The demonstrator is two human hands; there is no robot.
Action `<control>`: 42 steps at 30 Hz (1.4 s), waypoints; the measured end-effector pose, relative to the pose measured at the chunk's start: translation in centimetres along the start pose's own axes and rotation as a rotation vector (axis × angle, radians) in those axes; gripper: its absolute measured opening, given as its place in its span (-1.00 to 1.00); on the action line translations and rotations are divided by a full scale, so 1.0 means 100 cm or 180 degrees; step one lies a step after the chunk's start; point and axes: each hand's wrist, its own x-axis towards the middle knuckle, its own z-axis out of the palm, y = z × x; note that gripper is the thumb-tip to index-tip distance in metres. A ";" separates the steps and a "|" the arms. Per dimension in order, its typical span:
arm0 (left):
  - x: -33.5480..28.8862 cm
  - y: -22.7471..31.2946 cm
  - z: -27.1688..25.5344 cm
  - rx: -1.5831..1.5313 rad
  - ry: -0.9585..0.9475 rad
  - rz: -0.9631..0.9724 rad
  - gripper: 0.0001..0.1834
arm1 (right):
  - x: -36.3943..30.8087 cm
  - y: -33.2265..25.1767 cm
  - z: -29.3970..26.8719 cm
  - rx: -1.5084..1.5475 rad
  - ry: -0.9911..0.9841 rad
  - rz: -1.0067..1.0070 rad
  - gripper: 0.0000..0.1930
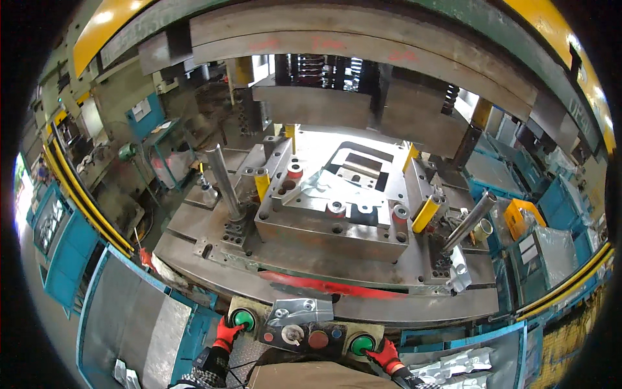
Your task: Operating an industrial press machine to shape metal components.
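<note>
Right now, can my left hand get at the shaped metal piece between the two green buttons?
Probably yes: the left hand is at the left green button, close to the metal piece, and nothing visible blocks the way across, though it would have to leave the button.

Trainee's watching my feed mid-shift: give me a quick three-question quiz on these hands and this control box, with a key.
1. Fill in: the left hand is at a round button coloured ____.
2. True or false: the right hand wears a blue glove.
3. The shaped metal part at the control box lies: A) left of both hands; B) between the hands; C) right of both hands.

Key: 1. green; 2. false, that glove is red; 3. B.
</note>
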 end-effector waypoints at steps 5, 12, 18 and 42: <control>0.000 -0.015 0.009 -0.0446 0.0199 0.0502 0.14 | -0.006 -0.011 -0.003 -0.0225 0.0023 0.0035 0.26; -0.005 -0.011 0.009 -0.0564 0.0340 0.0129 0.14 | -0.009 -0.013 -0.004 -0.0222 0.0047 -0.0001 0.24; -0.003 -0.009 0.015 -0.0773 0.0267 0.0154 0.11 | -0.003 -0.011 -0.003 -0.0223 0.0028 -0.0040 0.27; 0.008 -0.008 -0.001 -0.0482 -0.0231 0.0626 -0.03 | 0.006 -0.005 0.001 -0.0141 -0.0080 -0.0188 0.26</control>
